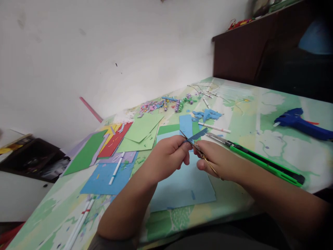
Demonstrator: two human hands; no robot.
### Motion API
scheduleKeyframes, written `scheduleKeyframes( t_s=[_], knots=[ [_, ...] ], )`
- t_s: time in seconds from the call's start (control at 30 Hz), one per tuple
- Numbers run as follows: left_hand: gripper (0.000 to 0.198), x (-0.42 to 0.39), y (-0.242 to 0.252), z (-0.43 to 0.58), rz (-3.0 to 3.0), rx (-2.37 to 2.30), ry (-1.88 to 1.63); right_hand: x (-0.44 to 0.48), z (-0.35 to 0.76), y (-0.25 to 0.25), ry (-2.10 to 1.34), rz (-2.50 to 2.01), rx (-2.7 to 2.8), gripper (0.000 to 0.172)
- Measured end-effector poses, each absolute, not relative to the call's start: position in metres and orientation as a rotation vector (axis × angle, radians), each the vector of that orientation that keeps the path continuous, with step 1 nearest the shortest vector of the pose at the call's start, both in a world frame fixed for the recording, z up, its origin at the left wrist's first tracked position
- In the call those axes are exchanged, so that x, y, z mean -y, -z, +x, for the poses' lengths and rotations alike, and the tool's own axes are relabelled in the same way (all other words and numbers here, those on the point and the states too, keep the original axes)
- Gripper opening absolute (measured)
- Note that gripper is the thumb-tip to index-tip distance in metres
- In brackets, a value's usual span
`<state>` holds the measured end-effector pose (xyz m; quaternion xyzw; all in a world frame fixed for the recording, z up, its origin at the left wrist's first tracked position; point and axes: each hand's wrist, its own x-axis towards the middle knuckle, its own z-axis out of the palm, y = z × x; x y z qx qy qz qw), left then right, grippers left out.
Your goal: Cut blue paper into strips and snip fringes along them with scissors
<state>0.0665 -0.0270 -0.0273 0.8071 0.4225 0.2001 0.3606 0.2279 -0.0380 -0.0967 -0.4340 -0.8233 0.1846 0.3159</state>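
My left hand [168,156] is closed in a pinch on a narrow dark blue paper strip [198,134] that sticks out up and to the right. My right hand [221,160] is closed round a thin gold-coloured tool [208,162], whose tip meets the strip between the two hands. Both hands hover over a light blue paper sheet [182,189] lying on the green patterned table [260,139].
A green utility knife [260,160] lies right of my hands, a blue glue gun [299,121] farther right. Coloured paper sheets [117,142] and white sticks [116,168] lie to the left. Rolled paper bits [171,103] sit near the wall. A dark cabinet [241,52] stands behind.
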Motion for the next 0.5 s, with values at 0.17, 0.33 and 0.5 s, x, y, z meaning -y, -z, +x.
scheduleKeyframes(
  t_s=[0.17, 0.33, 0.5],
  knots=[
    [0.020, 0.0265, 0.0289, 0.0668, 2.041, -1.086, -0.527, 0.0364, 0.2284, 0.0973, -0.465, -1.205, 2.157, 0.069],
    [0.018, 0.0266, 0.0284, 0.0665, 1.999, -1.095, -0.524, 0.0355, 0.2287, 0.0989, -0.490, -1.257, 2.150, 0.066],
    [0.017, 0.0253, 0.0296, 0.0653, 1.946, -1.068, -0.547, 0.0341, 0.2281, 0.0982, -0.477, -1.291, 2.150, 0.056]
  ],
)
